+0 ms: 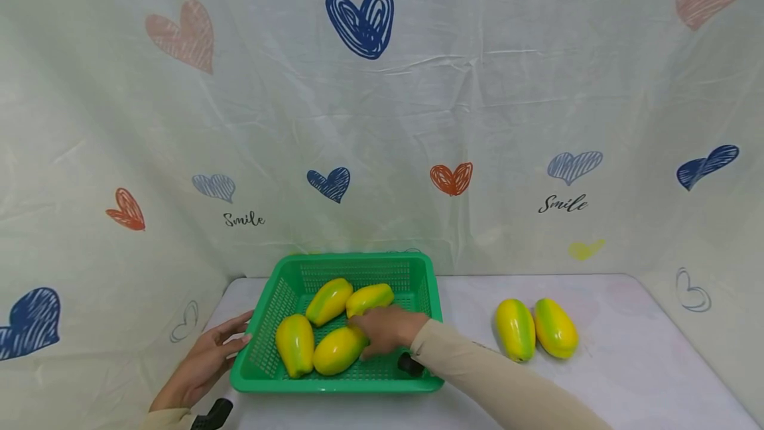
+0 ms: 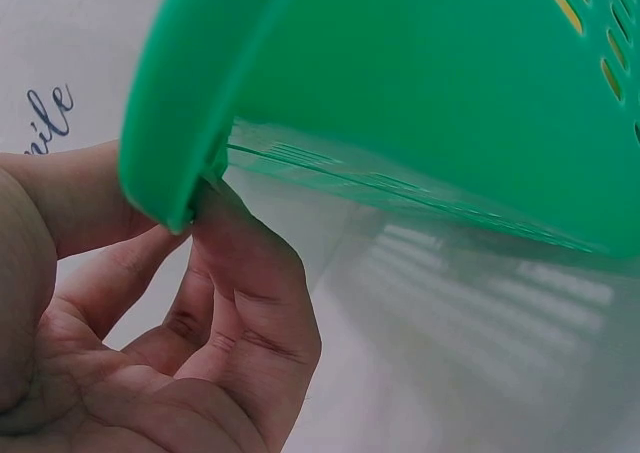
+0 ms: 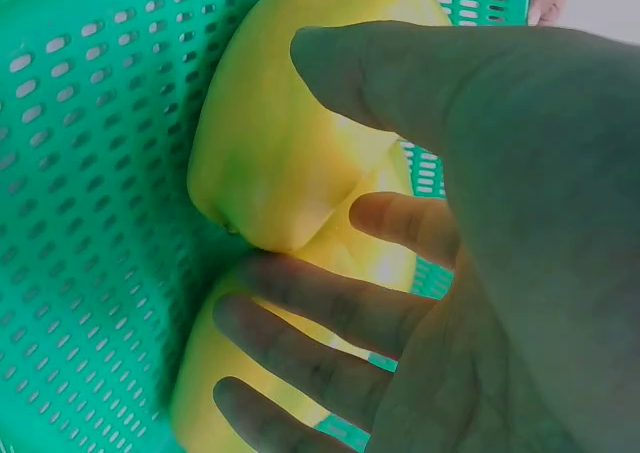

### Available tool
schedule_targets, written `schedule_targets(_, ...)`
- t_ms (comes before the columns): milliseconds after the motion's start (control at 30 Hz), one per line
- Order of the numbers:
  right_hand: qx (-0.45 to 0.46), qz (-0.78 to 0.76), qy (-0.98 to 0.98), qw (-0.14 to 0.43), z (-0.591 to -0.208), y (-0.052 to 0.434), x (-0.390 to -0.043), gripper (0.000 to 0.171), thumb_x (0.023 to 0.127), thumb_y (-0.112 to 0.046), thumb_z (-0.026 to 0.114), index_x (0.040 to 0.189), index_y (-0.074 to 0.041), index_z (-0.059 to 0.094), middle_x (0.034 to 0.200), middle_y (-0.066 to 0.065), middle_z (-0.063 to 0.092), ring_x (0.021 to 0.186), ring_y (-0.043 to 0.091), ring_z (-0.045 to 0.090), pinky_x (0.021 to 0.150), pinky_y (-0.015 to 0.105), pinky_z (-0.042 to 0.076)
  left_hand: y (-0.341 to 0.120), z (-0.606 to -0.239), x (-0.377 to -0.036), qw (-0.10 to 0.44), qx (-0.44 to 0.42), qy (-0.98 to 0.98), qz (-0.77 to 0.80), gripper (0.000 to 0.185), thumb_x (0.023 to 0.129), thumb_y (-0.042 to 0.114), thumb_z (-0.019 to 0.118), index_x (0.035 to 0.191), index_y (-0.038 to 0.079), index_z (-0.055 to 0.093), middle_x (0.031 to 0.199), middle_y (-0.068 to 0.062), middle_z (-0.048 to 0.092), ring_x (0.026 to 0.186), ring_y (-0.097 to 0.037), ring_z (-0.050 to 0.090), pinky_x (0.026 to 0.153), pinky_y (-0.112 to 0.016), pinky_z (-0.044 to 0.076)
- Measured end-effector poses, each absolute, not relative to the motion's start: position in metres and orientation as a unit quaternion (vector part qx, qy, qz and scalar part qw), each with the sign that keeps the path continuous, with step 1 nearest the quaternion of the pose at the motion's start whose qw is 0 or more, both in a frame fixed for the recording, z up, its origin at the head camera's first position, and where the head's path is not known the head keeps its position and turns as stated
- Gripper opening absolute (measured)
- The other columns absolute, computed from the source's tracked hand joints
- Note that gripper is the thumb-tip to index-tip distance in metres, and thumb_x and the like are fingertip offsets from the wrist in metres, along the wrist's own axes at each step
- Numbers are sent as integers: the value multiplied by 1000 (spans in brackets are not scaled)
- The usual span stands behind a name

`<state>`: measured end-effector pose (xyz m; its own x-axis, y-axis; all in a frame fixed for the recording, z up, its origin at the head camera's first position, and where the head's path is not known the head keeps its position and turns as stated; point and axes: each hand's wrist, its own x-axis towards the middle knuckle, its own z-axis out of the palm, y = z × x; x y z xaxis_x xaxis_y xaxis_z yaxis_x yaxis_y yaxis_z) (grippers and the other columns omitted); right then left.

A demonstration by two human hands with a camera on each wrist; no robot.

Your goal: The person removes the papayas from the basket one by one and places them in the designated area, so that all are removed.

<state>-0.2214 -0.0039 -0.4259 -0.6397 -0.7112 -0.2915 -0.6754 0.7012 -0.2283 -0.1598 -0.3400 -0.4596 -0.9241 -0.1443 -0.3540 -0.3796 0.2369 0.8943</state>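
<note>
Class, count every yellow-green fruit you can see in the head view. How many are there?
6. Four lie in the green basket: back left, back right, front left, front middle. Two lie side by side on the table. More may be hidden under the right hand.

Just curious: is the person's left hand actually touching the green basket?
Touching. The left wrist view shows the left hand's fingertips pressed against the green basket's rim.

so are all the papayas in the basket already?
No: two papayas lie on the table, right of the green basket.
</note>
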Motion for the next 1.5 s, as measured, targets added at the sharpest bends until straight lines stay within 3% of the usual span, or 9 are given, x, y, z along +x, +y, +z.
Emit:
schedule_targets(200,-403,-67,893,190,-424,-12,-221,63,96,-36,80,153,-25,56,140,-1,63,115,11,63,100,31,54,-340,-459,-159,98,-164,782,593,67,107,10,62,163,-4,30,155,-33,39,102,-17,66,92,-38,61)
schedule_targets(667,-444,-82,863,226,-428,-34,-224,77,93,-47,81,159,-25,49,160,-1,47,126,9,57,107,28,49,-338,-457,-157,93,-165,775,603,68,106,9,63,163,-4,29,155,-33,38,101,-17,66,91,-35,61)
schedule_targets(1000,-440,-66,866,228,-434,-47,-224,80,91,-48,82,158,-24,47,160,1,46,127,10,56,105,26,48,-336,-458,-158,93,-169,778,599,66,107,9,62,163,-4,30,155,-33,37,102,-17,66,93,-38,61)
schedule_targets(1267,-448,-66,862,228,-439,-52,-226,77,89,-41,86,155,-30,49,156,4,48,120,12,57,101,29,50,-337,-461,-160,94,-179,777,597,67,106,10,63,163,-3,31,155,-34,36,103,-17,65,94,-40,61)
schedule_targets(1500,-445,-58,858,249,-437,-48,-227,77,89,-32,87,155,-41,50,158,1,41,133,16,49,103,35,49,-337,-461,-160,92,-177,778,596,65,107,10,62,163,-3,32,154,-32,38,104,-17,65,95,-40,61)
